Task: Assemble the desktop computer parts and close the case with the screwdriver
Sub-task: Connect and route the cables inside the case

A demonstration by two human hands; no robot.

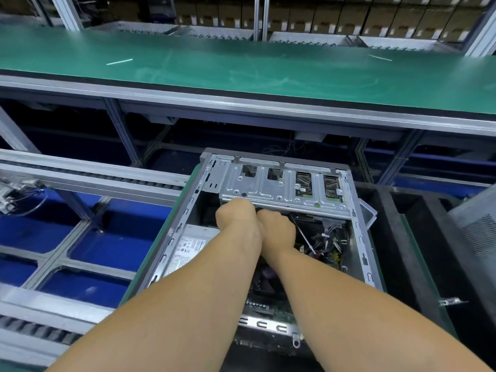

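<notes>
Lower centre: both arms reach into the open case [359, 224]. Left hand [237, 218] and right hand [277, 229] touch at frame centre, fingers curled under the drive cage [281, 189]; can't tell what they hold. Probably seating a connector: keep clear of the cables [324, 237], push straight. No screwdriver visible. Green bench [241, 68] beyond.

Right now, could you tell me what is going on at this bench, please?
A person is working with both bare hands inside an open computer case whose side panel is off. The left hand and the right hand sit close together just below the metal drive cage, their fingers curled down into the case, so whatever they hold is hidden. The power supply is already in, and loose cables lie to the right. No screwdriver is in view.
</notes>
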